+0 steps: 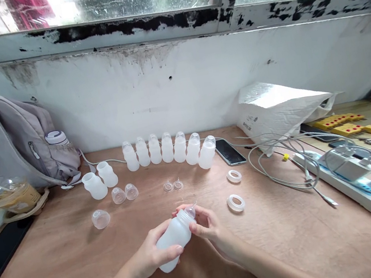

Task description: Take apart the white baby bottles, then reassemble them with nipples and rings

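My left hand (153, 253) is wrapped round a translucent white baby bottle (174, 240), tilted with its neck up to the right. My right hand (206, 223) pinches a clear nipple (190, 211) at the bottle's mouth. Behind, several capped bottles (168, 149) stand in a row near the wall. Two open bottles (100, 179) stand to the left, with clear dome caps (124, 194) and another cap (100, 218) beside them. Two loose nipples (173, 185) and two white rings (236, 202) lie on the wooden table (67, 263).
A grey backpack (11, 139) and a plastic drink cup (12, 196) sit at the left. A phone (229, 151), a white bag (280, 109), tangled cables (292, 159), a power strip (364, 185) and yellow parts (343, 124) fill the right side.
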Action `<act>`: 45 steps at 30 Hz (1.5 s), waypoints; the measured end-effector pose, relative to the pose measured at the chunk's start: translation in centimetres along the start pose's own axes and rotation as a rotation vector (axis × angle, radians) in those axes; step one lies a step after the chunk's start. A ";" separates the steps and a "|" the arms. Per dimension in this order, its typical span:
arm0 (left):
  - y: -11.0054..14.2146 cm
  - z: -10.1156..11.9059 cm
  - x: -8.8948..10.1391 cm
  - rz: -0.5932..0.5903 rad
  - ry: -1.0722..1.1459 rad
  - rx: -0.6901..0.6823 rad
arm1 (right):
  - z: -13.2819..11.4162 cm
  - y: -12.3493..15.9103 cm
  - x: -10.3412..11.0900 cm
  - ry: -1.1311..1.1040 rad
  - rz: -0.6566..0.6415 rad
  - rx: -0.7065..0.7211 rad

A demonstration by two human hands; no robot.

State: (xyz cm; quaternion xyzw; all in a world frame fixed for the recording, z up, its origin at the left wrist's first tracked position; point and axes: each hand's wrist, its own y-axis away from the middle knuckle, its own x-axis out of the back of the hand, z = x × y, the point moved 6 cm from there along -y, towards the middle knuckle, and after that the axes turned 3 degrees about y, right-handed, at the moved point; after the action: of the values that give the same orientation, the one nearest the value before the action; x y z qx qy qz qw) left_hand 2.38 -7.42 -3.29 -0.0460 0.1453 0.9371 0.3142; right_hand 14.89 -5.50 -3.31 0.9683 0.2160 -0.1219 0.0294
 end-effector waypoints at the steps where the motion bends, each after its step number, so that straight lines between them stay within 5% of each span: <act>1: 0.0 0.1 0.0 -0.001 -0.016 -0.025 | 0.0 0.1 -0.1 -0.003 0.004 0.005; 6: 0.3 0.6 -0.1 0.029 -0.103 -0.161 | -0.2 0.3 -0.2 -0.011 0.020 0.010; 11: 0.4 0.5 -0.1 0.164 -0.233 -0.165 | -0.2 -0.2 0.2 0.025 0.029 0.003; 16: 0.6 0.5 0.2 0.306 -0.158 -0.312 | 0.0 -0.7 0.0 0.000 0.009 -0.010; 28: 0.4 -0.1 -0.1 0.272 0.071 -0.291 | 1.9 -0.5 -1.7 0.006 -0.110 -0.095; 32: 0.6 0.6 2.2 0.412 -0.282 -0.335 | 1.2 -0.5 -1.3 0.079 -0.048 -0.094; 38: 1.5 1.7 8.4 0.910 -1.368 -0.466 | 0.8 -0.6 0.1 0.031 0.073 -0.094; 41: 1.4 1.7 10.0 0.963 -1.583 -0.419 | 1.0 -0.8 0.5 0.005 0.097 -0.113; 45: 1.4 2.0 9.8 0.960 -1.663 -0.410 | 0.9 -0.8 0.8 0.004 0.111 -0.106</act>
State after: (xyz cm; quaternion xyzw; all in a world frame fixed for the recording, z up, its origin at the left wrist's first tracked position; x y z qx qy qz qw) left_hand -6.26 -2.29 -2.75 0.6387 -0.2844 0.7061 -0.1118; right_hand 14.99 -4.53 -4.41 0.9761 0.1684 -0.1064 0.0867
